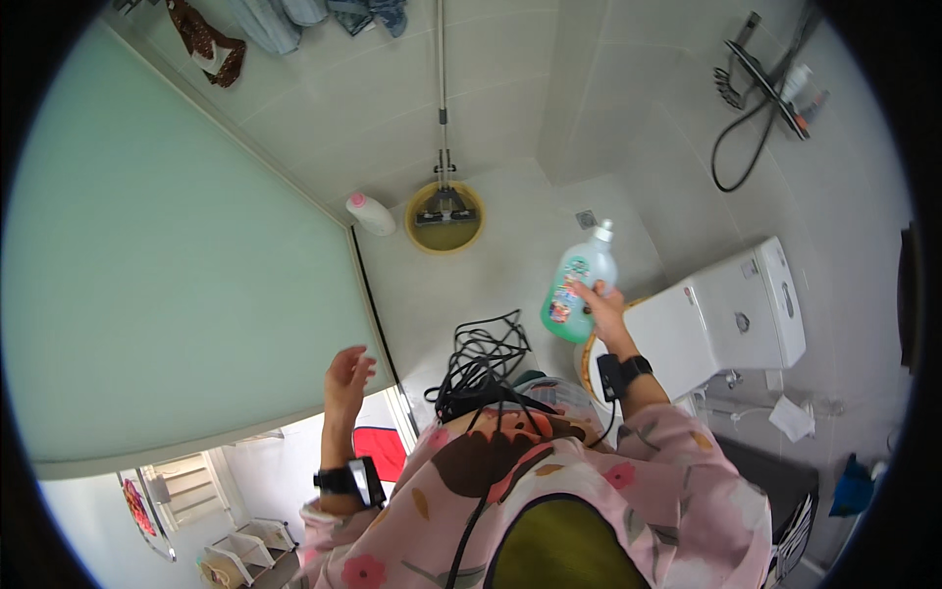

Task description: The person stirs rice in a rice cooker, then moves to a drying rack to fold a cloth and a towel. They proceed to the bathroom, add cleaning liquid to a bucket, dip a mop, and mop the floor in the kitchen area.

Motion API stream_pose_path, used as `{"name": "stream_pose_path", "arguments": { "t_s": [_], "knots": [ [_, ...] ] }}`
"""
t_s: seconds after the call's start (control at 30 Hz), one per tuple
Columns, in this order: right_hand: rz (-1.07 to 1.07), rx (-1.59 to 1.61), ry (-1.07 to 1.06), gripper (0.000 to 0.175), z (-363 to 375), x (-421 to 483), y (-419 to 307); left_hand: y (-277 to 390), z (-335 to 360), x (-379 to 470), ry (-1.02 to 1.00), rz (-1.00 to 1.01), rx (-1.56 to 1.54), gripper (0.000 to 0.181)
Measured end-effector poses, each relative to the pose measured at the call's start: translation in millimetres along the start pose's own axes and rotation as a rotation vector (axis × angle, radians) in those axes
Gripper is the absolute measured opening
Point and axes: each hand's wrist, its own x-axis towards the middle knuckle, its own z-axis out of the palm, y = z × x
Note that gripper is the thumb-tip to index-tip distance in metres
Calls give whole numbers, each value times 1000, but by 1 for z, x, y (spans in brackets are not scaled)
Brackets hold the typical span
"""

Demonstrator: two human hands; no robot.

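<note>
A clear plastic bottle of green liquid (pixel 577 286) with a white cap is gripped by my right hand (pixel 605 308), its cap end pointing away from me. The bottle hangs in front of the closed toilet lid. My left hand (pixel 346 377) is raised at the left, near the frosted panel's edge, fingers apart and holding nothing. Further off on the floor is a yellow basin (pixel 482 234) of murky water, with the head of a flat mop (pixel 446 215) in it. Beside it stands a white bottle with a pink cap (pixel 370 214).
A white toilet (pixel 673 339) stands at the right. Bundled black cords (pixel 478 361) hang before my body. A frosted glass panel (pixel 176 243) borders the left. The floor drain (pixel 586 219) lies near the far wall, and a shower hose (pixel 736 180) hangs upper right.
</note>
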Motion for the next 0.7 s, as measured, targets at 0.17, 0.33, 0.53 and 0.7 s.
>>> {"name": "stream_pose_path", "arguments": {
  "t_s": [0.17, 0.33, 0.53, 0.7],
  "knots": [
    [142, -48, -180, 40, 100, 86, 37, -28, -45, -33, 270, -245, -9, 26],
    [305, -251, -357, 51, 153, 166, 81, -37, -39, -74, 518, -480, -41, 24],
    [473, -383, -531, 54, 194, 249, 145, -40, -19, -101, 623, -734, -10, 23],
    [660, -523, -668, 58, 229, 300, 201, -40, -10, -103, 564, -746, -123, 25]
  ]
}}
